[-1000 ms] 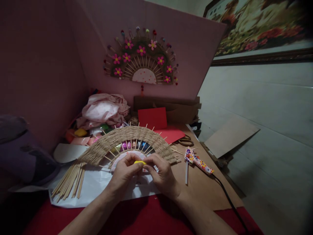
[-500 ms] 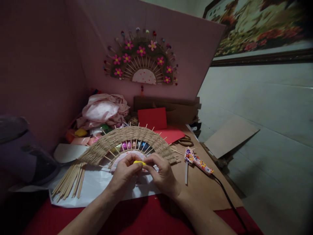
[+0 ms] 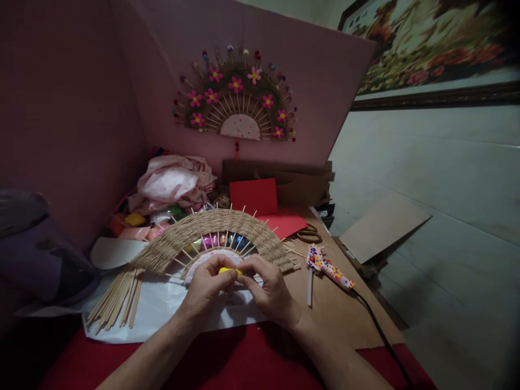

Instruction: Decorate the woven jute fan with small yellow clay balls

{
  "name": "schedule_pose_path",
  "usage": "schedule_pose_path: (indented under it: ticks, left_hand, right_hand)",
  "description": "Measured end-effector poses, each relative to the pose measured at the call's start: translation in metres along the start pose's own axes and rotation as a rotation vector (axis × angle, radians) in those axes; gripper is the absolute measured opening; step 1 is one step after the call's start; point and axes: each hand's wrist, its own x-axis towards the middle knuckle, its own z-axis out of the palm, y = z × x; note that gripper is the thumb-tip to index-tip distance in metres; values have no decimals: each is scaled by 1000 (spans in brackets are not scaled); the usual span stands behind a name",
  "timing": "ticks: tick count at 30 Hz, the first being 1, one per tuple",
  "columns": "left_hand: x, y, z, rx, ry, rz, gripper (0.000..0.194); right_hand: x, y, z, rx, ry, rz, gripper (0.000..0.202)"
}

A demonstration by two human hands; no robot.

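Between the fingertips of my left hand and my right hand is a small, soft-looking yellow lump, perhaps modelling clay. Both hands are closed in a pinch on it, and the fingers cover part of it. Just beyond them lies a fan-shaped piece of woven cord on sticks, with a pale dotted half-round at its base partly hidden by my hands. White paper spreads beneath.
Loose wooden sticks lie at left. A flower-patterned glue gun with a black cord rests on brown card at right. Behind are scissors, red card and crumpled fabric. A finished-looking fan hangs on the pink panel.
The yellow lump has turned slightly between my fingertips, and more of it shows. My hands stay in almost the same place.
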Motion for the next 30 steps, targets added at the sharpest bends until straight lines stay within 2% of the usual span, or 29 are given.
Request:
schedule_pose_path:
  ticks: [4, 7, 12, 17, 30]
  left_hand:
    - [0, 1, 1, -52, -13, -47, 21]
    - [-1, 2, 1, -32, -23, -72, 21]
    - [-1, 4, 3, -95, 23, -67, 22]
    - [-1, 5, 5, -113, 21, -58, 19]
    - [-2, 8, 8, -179, 60, -47, 20]
  right_hand:
    - [0, 1, 0, 9, 45, 3, 13]
    - [-1, 0, 0, 1, 26, 27, 14]
    - [-1, 2, 1, -33, -36, 33, 7]
    - [-1, 4, 1, -23, 21, 0, 11]
    - [-1, 0, 0, 3, 27, 8, 10]
